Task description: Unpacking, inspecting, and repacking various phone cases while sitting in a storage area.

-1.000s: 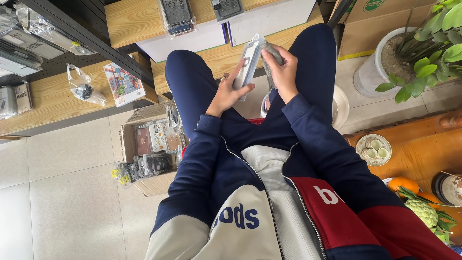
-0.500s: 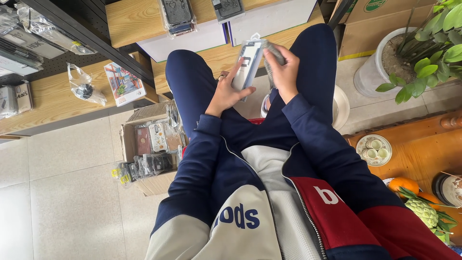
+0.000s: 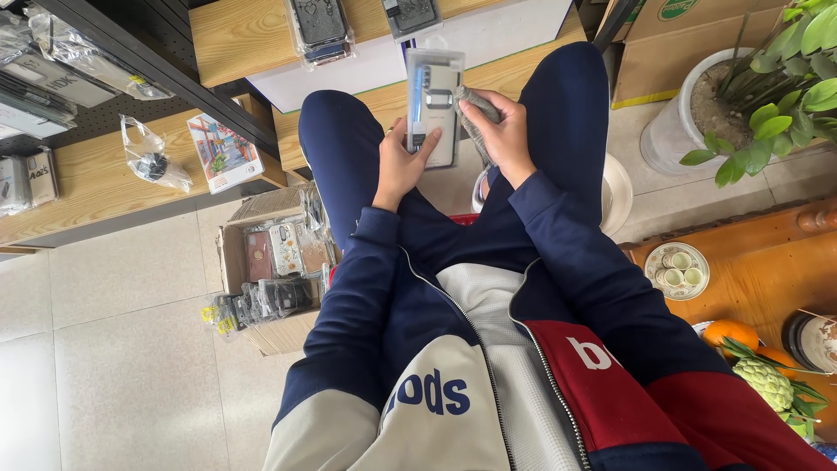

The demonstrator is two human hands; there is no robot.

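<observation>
The clear phone-case package (image 3: 433,106) now stands upright toward twelve o'clock, its earlier tilt gone. The right hand (image 3: 501,139) has brought the grey cloth (image 3: 477,118) onto the package's right edge. The left hand (image 3: 403,161) has slid down to its lower left side.

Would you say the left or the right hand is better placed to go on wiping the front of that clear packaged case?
Probably the right hand: it already grips the grey cloth pressed against the clear packaged case. The left hand is occupied holding the case from below.
</observation>
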